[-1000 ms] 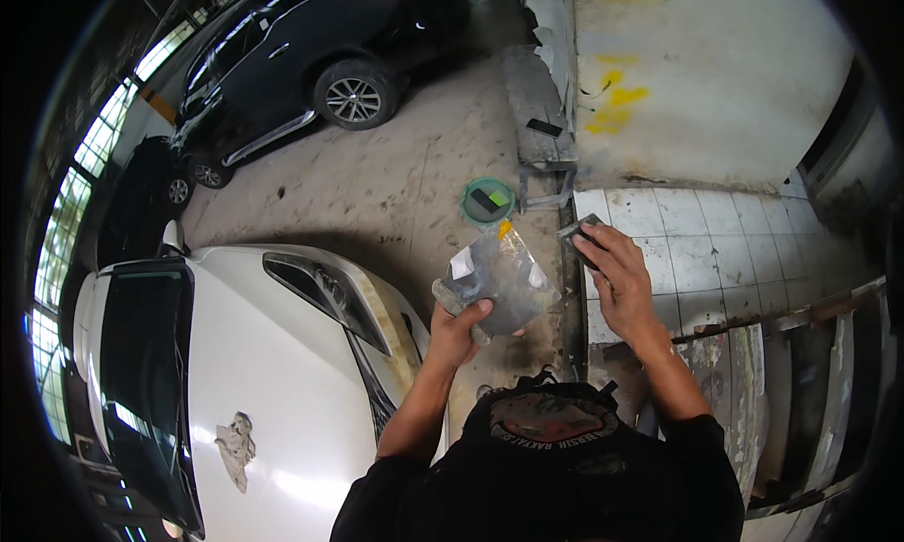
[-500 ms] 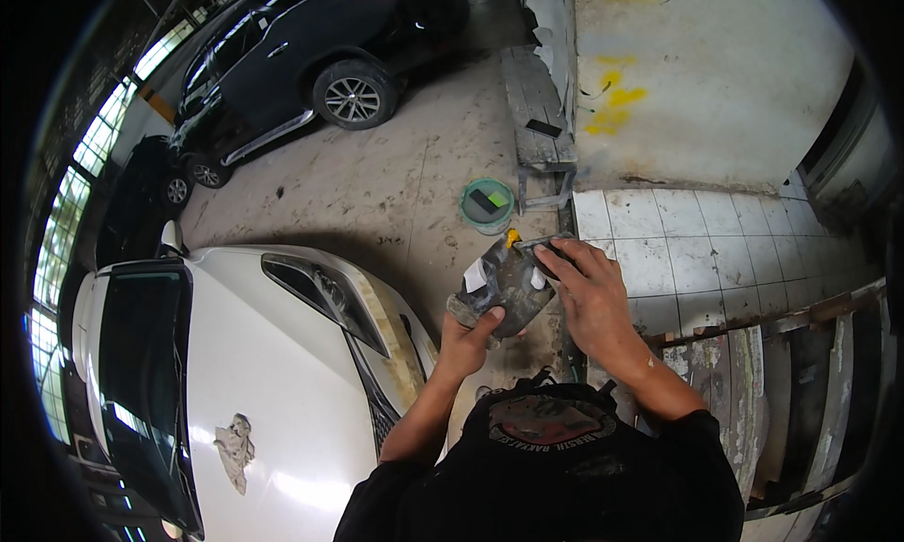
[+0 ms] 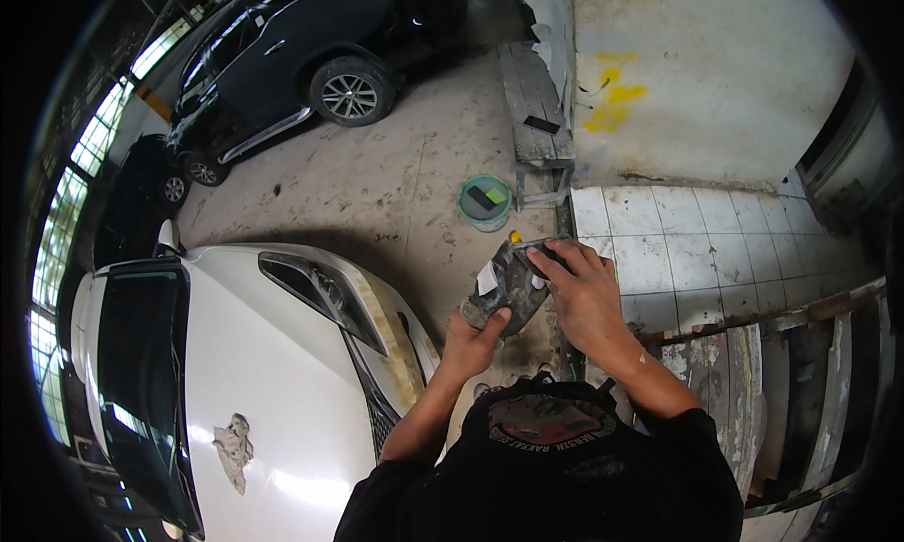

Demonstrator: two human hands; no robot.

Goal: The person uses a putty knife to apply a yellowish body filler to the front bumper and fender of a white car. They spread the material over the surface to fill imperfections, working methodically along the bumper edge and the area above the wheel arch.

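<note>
My left hand (image 3: 473, 344) grips a grey, stained mixing plate (image 3: 510, 286) by its lower-left end, thumb on top. The plate carries a white patch, another pale mark and a small yellow dab (image 3: 515, 237) at its top edge. My right hand (image 3: 586, 302) pinches a dark flat spreader (image 3: 536, 246) against the upper right of the plate, fingers curled over it. A white car (image 3: 264, 382) with a tan-patched front corner stands left of my hands, a crumpled grey cloth (image 3: 233, 453) on its bonnet.
A green-rimmed bucket (image 3: 484, 220) with dark and green blocks sits beyond my hands. A dark car (image 3: 264, 90) is farther back. A grey bench (image 3: 546, 151) holding a black phone (image 3: 541, 126) stands beside a yellow-marked wall (image 3: 706, 71). White tiles (image 3: 678, 250) and worn planks (image 3: 716, 391) lie right.
My right hand has come left and down from beside the plate onto its upper right with the spreader. The plate, in my left hand, has shifted slightly right and tilted.
</note>
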